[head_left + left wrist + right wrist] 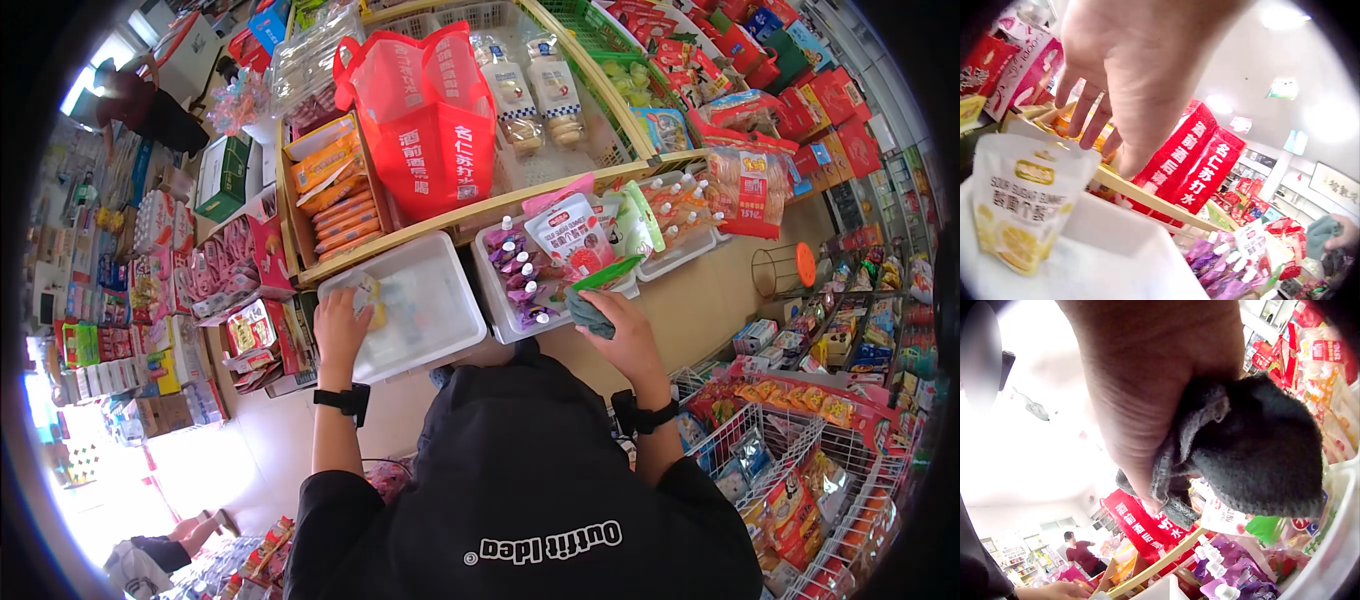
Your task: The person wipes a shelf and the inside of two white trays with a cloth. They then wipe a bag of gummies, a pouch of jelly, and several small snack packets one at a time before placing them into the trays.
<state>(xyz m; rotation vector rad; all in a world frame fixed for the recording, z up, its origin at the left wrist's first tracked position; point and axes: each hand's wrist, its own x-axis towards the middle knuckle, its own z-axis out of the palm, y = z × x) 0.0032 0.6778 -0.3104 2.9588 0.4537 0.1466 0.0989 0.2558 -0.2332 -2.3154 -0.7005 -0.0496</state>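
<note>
My left hand (342,332) is at the left side of a white bin (462,290), fingers extended downward. A white and yellow pouch (376,304) stands upright in that bin; in the left wrist view the pouch (1029,203) is beside my fingers (1092,119), and contact is not clear. My right hand (630,338) grips a bunched grey-green cloth (590,313) over the edge of a second bin with purple spouted pouches (520,268), a white and red pouch (572,238) and a green one. The cloth (1260,450) hides most of my right fingers in the right wrist view.
Behind the bins runs a wooden-edged display (480,215) with a red bag (425,130) and packaged bread (555,100). A third bin with orange pouches (680,215) is to the right. Wire baskets (800,440) of snacks stand at the lower right; boxes (255,335) are at the left.
</note>
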